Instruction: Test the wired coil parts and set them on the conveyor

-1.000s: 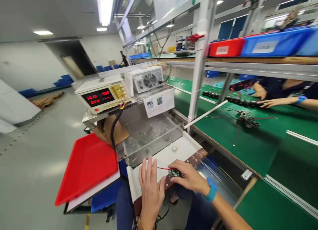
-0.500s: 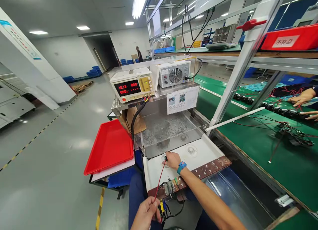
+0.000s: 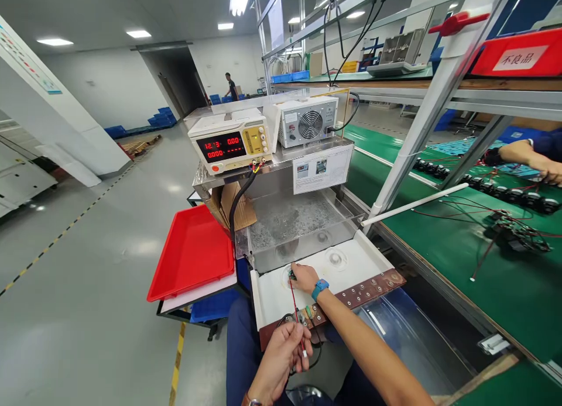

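My right hand [image 3: 305, 278], with a blue band at its wrist, is closed on a small circuit board [image 3: 291, 274] over the white tray [image 3: 322, 274]; the fingers hide most of the board. From it a red wire [image 3: 294, 295] runs down towards me. Near its other end my left hand [image 3: 285, 350] pinches that wire, and a white plug [image 3: 304, 353] pokes out below the fingertips. Along the tray's front edge lies a brown strip [image 3: 360, 295] with metal studs, and a small circuit piece with a green part [image 3: 308, 311] sits on it, just beyond my left hand.
Behind the tray, a power supply [image 3: 228, 143] with red digits stands on a metal shelf beside a fan-fronted unit [image 3: 308, 124]. A red tray [image 3: 193, 254] lies at left. On the green bench [image 3: 439, 242] rest wired boards [image 3: 513, 236]; a co-worker's hand [image 3: 527, 155] is beyond.
My right hand carried the board from the brown strip onto the white tray. My left hand, first flat and open, took the red wire, then moved up and right with it.
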